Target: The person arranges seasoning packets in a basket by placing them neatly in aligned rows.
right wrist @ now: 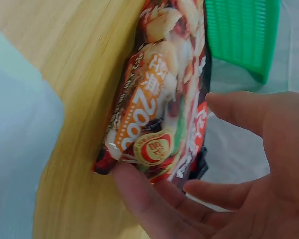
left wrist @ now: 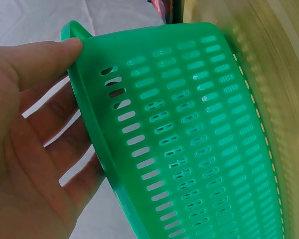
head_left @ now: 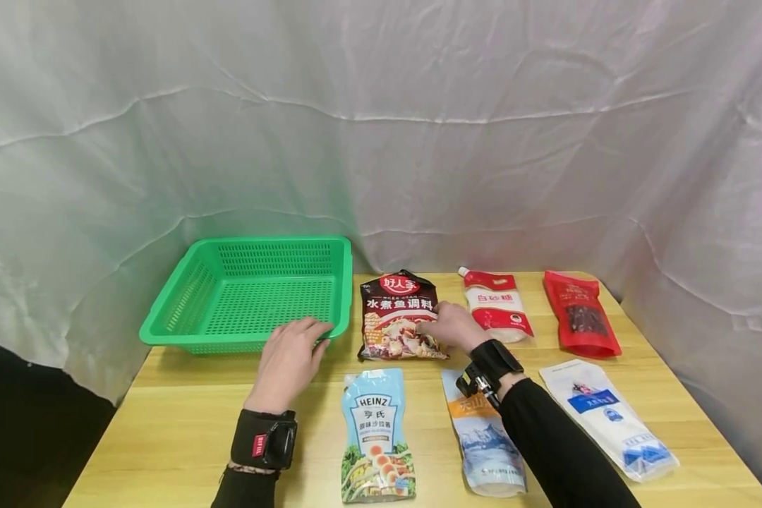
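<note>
Head view, clock centred on seasoning bag [head_left: 396, 317]: black/red, food-photo print. 9 o'clock: basket [head_left: 273, 303], solid green, slotted grid. 3 o'clock: sugar pouch [head_left: 497, 303], red over white; beyond it, red bag [head_left: 582, 310]. 4 o'clock: white bag [head_left: 609, 421], blue label. 5 o'clock: mountain-print pouch [head_left: 485, 444], blue/white, orange band. 6 o'clock: Heinz pouch [head_left: 377, 437], light blue. Tabletop [head_left: 184, 409]: yellow woodgrain.

Wood-grain table [head_left: 184, 430] with green basket [head_left: 267, 303], black packet [head_left: 394, 317], sugar pouch [head_left: 497, 305], red bag [head_left: 581, 314], Heinz pouch [head_left: 377, 437], blue pouch [head_left: 487, 448], white bag [head_left: 609, 420]
</note>
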{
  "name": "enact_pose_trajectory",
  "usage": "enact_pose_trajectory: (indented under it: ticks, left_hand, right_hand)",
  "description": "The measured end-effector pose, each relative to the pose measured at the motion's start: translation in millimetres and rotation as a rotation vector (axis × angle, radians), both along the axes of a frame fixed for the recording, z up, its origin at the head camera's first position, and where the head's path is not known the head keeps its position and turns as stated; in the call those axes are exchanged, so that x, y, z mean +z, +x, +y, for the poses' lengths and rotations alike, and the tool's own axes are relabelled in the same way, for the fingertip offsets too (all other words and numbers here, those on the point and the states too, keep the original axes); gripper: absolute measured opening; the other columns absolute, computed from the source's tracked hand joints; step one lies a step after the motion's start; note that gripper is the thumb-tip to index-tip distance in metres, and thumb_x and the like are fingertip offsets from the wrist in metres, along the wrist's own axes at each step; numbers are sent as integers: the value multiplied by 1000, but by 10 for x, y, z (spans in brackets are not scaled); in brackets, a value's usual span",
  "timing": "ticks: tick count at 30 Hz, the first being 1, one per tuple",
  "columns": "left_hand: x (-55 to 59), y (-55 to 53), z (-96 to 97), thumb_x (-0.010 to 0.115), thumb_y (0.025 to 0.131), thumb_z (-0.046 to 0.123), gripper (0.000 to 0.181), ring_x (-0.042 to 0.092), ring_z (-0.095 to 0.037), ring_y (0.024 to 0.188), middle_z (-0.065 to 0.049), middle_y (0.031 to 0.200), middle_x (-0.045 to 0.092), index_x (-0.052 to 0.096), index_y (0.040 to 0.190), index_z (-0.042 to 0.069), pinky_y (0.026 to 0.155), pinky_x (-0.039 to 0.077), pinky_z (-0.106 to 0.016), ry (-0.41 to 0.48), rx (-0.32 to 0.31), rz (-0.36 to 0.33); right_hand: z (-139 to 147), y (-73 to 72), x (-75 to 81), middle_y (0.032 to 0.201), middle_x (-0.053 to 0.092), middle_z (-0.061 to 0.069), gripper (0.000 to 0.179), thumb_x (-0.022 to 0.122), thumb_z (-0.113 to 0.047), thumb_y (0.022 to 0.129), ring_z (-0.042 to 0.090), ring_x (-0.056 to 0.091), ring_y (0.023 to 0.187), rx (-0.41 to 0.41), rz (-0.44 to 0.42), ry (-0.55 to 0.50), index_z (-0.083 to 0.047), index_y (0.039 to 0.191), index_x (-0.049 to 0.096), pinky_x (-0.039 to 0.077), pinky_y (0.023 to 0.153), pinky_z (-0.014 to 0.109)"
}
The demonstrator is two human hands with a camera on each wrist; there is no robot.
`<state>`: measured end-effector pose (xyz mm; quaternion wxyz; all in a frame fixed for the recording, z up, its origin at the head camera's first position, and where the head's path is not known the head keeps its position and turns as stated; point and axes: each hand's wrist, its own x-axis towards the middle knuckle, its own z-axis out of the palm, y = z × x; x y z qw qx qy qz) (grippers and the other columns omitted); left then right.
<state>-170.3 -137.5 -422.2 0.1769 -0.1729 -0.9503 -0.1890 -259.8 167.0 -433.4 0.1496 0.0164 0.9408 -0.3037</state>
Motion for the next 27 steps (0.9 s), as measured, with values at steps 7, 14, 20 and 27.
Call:
enact_pose_trajectory:
  ticks: [7, 14, 20, 27]
  left_hand:
    - [-8, -2, 9, 79, 92, 13, 31, 68, -33, 114, -11, 120, 74, 74, 123, 9, 105, 49, -58, 5, 3, 2]
    - [-7, 13, -1, 80, 91, 13, 31, 68, -33, 113, -11, 120, 73, 74, 122, 9, 104, 49, -59, 9, -2, 6]
    - [-13, 22, -14, 80, 91, 12, 31, 68, -33, 112, -11, 119, 74, 74, 121, 9, 103, 50, -58, 15, -4, 6]
    - [-5, -8, -7, 80, 91, 10, 30, 69, -32, 109, -11, 116, 74, 74, 120, 8, 103, 50, -58, 16, -15, 24]
  right_hand:
    - [31, -126, -82, 102, 64, 18, 61, 81, -42, 90, 28, 68, 75, -41, -53, -31, 5, 121, 58, 63, 60, 37]
    - [27, -173, -203, 93, 63, 15, 56, 87, -40, 85, 27, 66, 72, -79, -66, -53, 3, 112, 61, 62, 58, 36]
    - [12, -200, -233, 87, 62, 13, 48, 89, -34, 84, 24, 61, 67, -89, -64, -78, 2, 104, 63, 56, 54, 30]
    - [5, -243, -256, 95, 62, 13, 44, 86, -28, 88, 23, 57, 74, -80, -49, -108, 3, 110, 64, 47, 62, 29]
